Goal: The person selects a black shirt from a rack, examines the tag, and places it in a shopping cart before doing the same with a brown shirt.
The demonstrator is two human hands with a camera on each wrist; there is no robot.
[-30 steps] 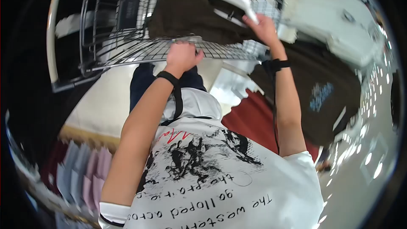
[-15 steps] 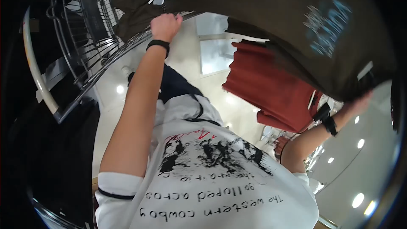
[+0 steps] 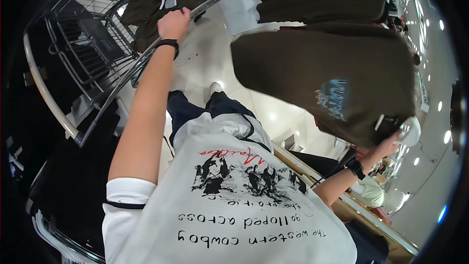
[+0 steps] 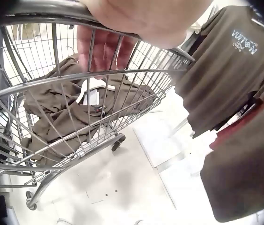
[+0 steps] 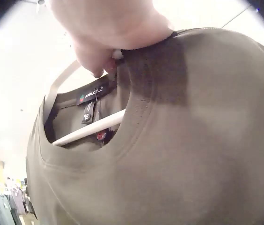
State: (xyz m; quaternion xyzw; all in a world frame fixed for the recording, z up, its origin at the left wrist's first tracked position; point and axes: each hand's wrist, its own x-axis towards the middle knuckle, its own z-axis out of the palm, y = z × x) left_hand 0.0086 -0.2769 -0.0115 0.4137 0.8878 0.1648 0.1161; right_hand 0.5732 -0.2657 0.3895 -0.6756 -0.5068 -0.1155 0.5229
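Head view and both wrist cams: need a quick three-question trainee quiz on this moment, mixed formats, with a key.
1. True or false: the left hand grips the rim of the wire cart.
2. Multiple choice: what does the right hand hold?
A. a red shirt
B. a white hanger carrying a brown T-shirt
C. a shoebox
3. Fill in: the garment lying in the cart is ____ in colour.

Key: 1 true; 2 B; 3 brown.
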